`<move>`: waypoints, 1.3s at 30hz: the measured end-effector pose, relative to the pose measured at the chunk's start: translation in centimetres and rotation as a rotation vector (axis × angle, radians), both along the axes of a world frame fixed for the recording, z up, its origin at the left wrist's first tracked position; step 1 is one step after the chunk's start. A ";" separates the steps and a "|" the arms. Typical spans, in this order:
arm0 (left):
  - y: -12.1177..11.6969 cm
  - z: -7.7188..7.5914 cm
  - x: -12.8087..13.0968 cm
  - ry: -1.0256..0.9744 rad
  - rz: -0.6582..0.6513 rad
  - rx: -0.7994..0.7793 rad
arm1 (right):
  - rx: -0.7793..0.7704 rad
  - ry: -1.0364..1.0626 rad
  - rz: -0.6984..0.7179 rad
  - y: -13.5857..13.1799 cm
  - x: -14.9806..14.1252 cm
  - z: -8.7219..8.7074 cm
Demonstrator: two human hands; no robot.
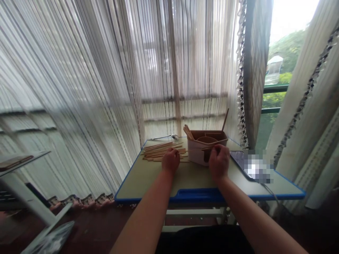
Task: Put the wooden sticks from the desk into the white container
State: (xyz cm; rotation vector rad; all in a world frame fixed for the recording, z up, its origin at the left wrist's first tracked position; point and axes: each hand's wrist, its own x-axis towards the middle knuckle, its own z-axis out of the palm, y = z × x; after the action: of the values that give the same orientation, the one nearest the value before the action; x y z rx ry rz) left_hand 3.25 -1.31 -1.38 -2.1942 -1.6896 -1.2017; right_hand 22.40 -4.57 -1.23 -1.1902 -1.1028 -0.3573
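Loose wooden chopsticks [153,152] lie in a spread pile on the left of the desk. At the pile's right end, my left hand [171,159] is closed, its fingertips pinched at a thin chopstick that seems to reach toward the other hand. My right hand [219,162] is closed in front of a white and brown holder box [196,152], pinching a chopstick [205,149] pointing left. Several chopsticks [188,132] stand bunched in the box's left compartment, and one chopstick [225,119] leans up at its right. My fingers partly hide what they hold.
The desk [148,180] has a blue edge. A metal spoon or ladle [173,137] lies at the back. A dark tablet or phone [239,160] with a cable [270,190] rests on the right. Curtains [159,70] hang behind; another table [23,164] stands left.
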 end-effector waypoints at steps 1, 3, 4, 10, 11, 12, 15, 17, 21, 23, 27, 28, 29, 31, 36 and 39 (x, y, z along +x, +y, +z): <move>0.0 0.0 0.0 -0.004 0.001 0.003 | 0.003 0.002 0.001 0.0 0.0 0.0; 0.0 0.0 0.0 -0.008 0.001 0.009 | 0.005 0.002 0.001 0.0 0.0 0.0; 0.0 0.0 0.0 -0.009 0.000 0.011 | 0.002 0.001 -0.001 0.0 0.0 0.0; 0.0 0.0 0.0 -0.046 -0.014 0.042 | -0.024 -0.042 -0.005 -0.1 0.1 0.1; -0.1 0.1 -0.1 -0.062 -0.007 0.056 | -0.028 -0.058 -0.004 -0.1 0.0 0.1; -0.1 0.1 -0.1 -0.079 0.001 0.075 | -0.033 -0.075 -0.006 -0.1 0.0 0.1; -0.2 0.3 -0.2 -0.134 0.014 0.145 | -0.045 -0.144 -0.018 -0.2 -0.2 0.1; -0.3 0.3 -0.3 -0.166 0.020 0.180 | -0.064 -0.202 -0.017 -0.4 -0.4 0.1; -0.3 0.4 -0.4 -0.204 0.039 0.193 | -0.087 -0.294 -0.020 -1.0 -0.8 0.2; -0.3 0.4 -0.4 -0.205 0.045 0.179 | -0.084 -0.324 -0.032 -1.3 -1.0 0.4; -0.3 0.4 -0.4 -0.192 0.025 0.182 | -0.091 -0.342 -0.060 -1.3 -1.0 0.5; -0.3 0.4 -0.3 -0.190 0.012 0.195 | -0.091 -0.338 -0.064 -1.3 -1.0 0.5; -0.3 0.4 -0.3 -0.190 0.000 0.209 | -0.089 -0.332 -0.068 -1.2 -0.9 0.4; -0.2 0.4 -0.3 -0.193 -0.010 0.227 | -0.085 -0.322 -0.076 -1.1 -0.9 0.4; -0.1 0.3 -0.2 -0.189 0.003 0.202 | -0.128 -0.392 -0.118 -1.2 -1.0 0.3; -0.1 0.3 -0.3 -0.192 0.017 0.185 | -0.141 -0.506 -0.111 -1.5 -1.2 0.2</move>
State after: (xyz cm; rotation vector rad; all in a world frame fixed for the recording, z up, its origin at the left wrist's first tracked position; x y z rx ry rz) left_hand 2.99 -1.38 -1.12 -2.0087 -1.5851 -1.5399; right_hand 21.19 -6.05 -1.03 -1.3268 -1.5191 -0.7019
